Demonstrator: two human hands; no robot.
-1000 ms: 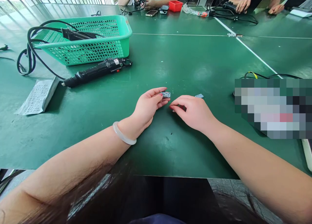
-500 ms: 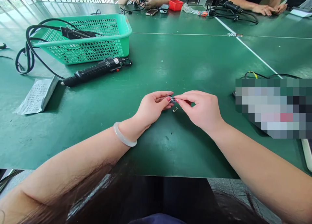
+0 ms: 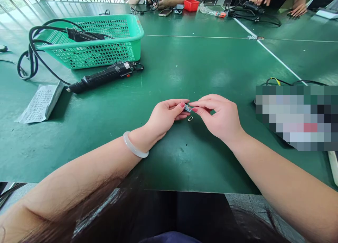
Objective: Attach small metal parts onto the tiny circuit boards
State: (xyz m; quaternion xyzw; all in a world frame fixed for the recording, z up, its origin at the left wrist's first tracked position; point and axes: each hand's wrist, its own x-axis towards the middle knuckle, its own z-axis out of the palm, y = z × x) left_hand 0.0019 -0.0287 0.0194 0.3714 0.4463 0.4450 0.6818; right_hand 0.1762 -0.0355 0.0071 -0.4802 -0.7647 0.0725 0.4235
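My left hand point(image 3: 165, 118) is closed, with thumb and fingers pinching a small flat part point(image 3: 187, 108) that looks like a little circuit board, its upper face bluish-grey. At the part's right end, my right hand point(image 3: 220, 114) has its thumb and forefinger bent against the edge. Whether those fingertips hold anything smaller cannot be made out. Just below the fingers, a tiny light rectangular frame point(image 3: 190, 119) lies on the green table point(image 3: 169, 158). A white bangle point(image 3: 133, 148) circles my left wrist.
A black electric screwdriver point(image 3: 105, 76) lies before a green basket point(image 3: 91, 53) with cables. Left of it sits a paper-wrapped packet point(image 3: 41, 103) with writing. A blurred object point(image 3: 295, 118) is at right. Across the table are two people, a red bin point(image 3: 191, 5) and a phone point(image 3: 165, 13).
The small part now shows a bluish face instead of a dark one with white marks. My right thumb has shifted slightly right. Across the table, a co-worker's hands have moved apart.
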